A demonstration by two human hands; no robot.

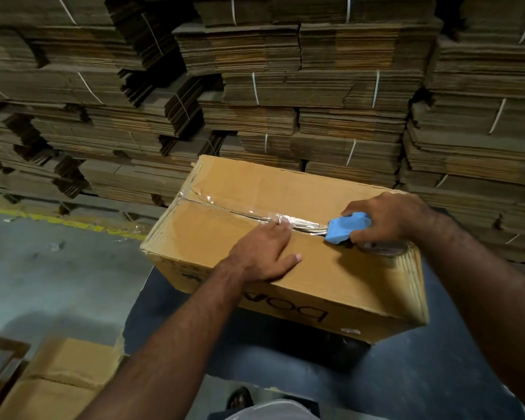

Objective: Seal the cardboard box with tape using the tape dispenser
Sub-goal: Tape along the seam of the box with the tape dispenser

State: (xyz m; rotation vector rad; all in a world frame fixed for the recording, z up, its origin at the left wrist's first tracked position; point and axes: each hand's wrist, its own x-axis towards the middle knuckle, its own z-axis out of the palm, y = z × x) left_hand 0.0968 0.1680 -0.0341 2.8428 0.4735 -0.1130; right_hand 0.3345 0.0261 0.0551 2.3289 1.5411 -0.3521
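A brown cardboard box (331,268) lies on a dark surface in the middle of the view, its top flaps closed. Clear tape (243,212) runs along the centre seam from the far left edge toward the right. My left hand (261,253) lies flat on the near flap, its fingertips touching the tape at the seam. My right hand (388,219) grips the blue tape dispenser (347,227), which sits on the seam near the box's right end. The tape roll is mostly hidden under that hand.
Tall stacks of flattened, strapped cardboard (285,86) fill the background right behind the box. Another cardboard box (55,383) sits at the lower left on the grey floor (43,268). A yellow floor line (43,218) runs along the left.
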